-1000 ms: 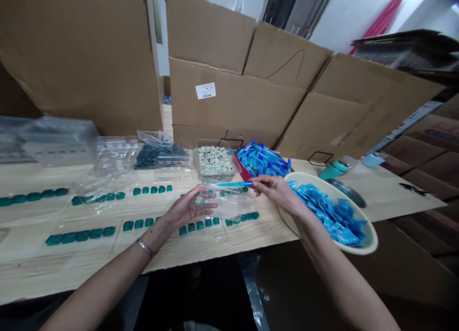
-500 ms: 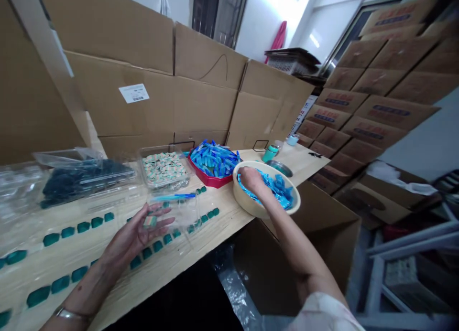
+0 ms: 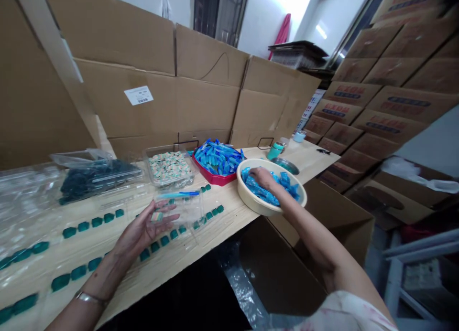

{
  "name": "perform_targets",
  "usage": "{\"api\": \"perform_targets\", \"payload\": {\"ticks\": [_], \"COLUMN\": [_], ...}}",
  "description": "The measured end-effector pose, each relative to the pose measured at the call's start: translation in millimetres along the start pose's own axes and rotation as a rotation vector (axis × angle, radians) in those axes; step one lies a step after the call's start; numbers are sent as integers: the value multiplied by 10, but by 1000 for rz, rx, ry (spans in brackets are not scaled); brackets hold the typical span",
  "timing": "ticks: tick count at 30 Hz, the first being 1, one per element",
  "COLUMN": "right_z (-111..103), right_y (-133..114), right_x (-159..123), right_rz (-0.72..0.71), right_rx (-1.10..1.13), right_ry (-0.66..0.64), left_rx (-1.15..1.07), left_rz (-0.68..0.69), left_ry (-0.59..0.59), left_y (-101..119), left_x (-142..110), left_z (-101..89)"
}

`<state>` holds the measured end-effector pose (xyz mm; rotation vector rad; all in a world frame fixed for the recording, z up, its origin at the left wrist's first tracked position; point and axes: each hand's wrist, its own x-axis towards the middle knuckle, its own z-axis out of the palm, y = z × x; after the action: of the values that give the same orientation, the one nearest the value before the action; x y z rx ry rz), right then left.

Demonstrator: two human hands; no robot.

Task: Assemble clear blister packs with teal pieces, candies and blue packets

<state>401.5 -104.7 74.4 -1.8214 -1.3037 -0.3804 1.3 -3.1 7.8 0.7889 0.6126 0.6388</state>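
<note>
My left hand is palm up under a clear plastic case, its fingers bent around the near end. Inside the case lie a slim blue stick-like piece and a small pastel-striped block. My right hand reaches into a cream basin heaped with small shiny blue packets. Its fingers are closed and point down among the packets; the fingertips are partly hidden. Behind the basin's left side sits a red tray piled with blue stick-like pieces.
A clear tub holds many striped blocks, beside a clear container of dark teal pieces. Rows of teal pieces in clear cases line the table. A green-lidded jar stands behind the basin. Cardboard boxes are stacked at right.
The view has shifted slightly, moving the scene to the right. My right hand has moved a little within the basin, its fingers now more visible. My left hand keeps its hold on the case.
</note>
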Motion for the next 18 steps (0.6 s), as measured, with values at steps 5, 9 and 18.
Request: {"api": "perform_targets", "payload": {"ticks": [5, 9, 18], "right_z": [-22, 245, 800], "right_y": [-639, -1420, -1816], "right_x": [-167, -602, -984], "right_rz": [-158, -570, -811], "right_rx": [130, 248, 12], "right_ry": [-193, -407, -581], "left_rx": [-63, -89, -92], "left_rz": [6, 19, 127], "left_ry": [-60, -55, -76], "left_y": [-30, -21, -53], "left_x": [5, 26, 49], "left_z": [-10, -18, -20]}}
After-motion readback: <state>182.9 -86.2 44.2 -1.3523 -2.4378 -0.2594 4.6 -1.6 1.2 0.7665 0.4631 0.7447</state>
